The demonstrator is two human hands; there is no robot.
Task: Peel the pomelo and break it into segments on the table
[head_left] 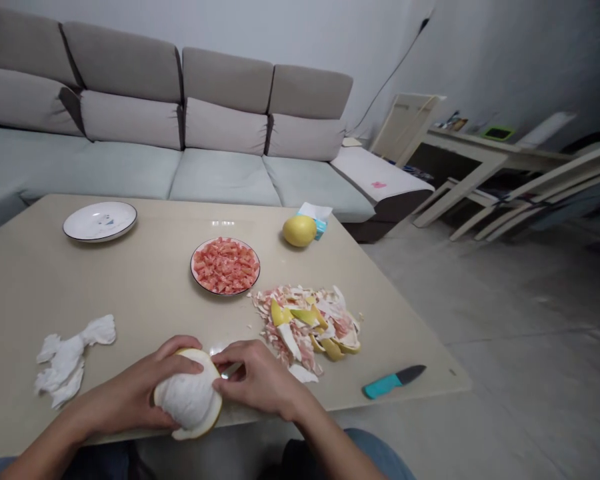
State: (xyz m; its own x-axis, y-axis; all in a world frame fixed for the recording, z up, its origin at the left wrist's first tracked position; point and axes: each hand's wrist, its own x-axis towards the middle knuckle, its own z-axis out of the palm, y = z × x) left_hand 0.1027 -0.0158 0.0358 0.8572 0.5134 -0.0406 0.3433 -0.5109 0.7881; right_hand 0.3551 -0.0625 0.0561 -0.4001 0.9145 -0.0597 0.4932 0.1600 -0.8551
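Observation:
Both my hands hold a partly peeled pomelo (189, 398) at the near edge of the beige table (145, 293). Its white pith faces up and a yellow rind rim shows along its right side. My left hand (137, 390) wraps around the fruit from the left. The fingers of my right hand (257, 380) are curled, pinching at the rind on the fruit's upper right edge. A pile of yellow rind and pink-white peelings (310, 323) lies just right of my hands.
A plate of pink pomelo pieces (225, 265) stands mid-table, an empty white plate (100, 221) at far left, a whole yellow pomelo (299, 231) by a tissue pack. Crumpled tissue (70, 359) lies left. A teal-handled knife (393, 381) rests near the right edge. A grey sofa (180, 133) stands behind.

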